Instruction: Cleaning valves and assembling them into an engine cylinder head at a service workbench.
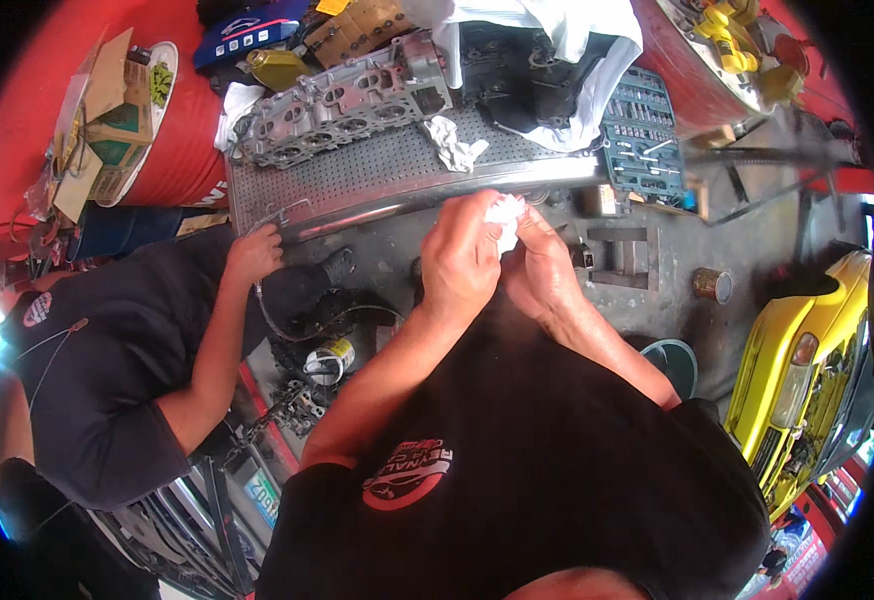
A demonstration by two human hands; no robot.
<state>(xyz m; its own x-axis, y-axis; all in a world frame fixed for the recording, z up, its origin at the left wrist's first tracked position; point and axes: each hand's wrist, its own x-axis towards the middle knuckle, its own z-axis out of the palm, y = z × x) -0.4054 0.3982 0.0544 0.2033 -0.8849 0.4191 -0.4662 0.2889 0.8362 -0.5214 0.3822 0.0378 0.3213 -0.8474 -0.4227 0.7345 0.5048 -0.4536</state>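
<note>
A crumpled white cloth or paper wad (506, 222) is gripped between my two hands, in front of the bench's near edge. My left hand (457, 262) is closed on it with curled fingers. From the other side, my right hand (540, 268) also grips it, thumb and fingers pressed together. Whether anything is wrapped inside is hidden. Just beyond, on the perforated metal bench (357, 185), lies another crumpled white wad (453, 145). Behind that sits a grey metal engine cylinder head (342, 105), tilted across the bench.
At left, a co-worker's hand (254, 253) holds a thin bent metal tube with a hose. A socket set case (643, 135) lies open at the bench's right end. White cloth (597, 85) drapes a dark engine part. A yellow car front (792, 365) stands right; a can (712, 285) is on the floor.
</note>
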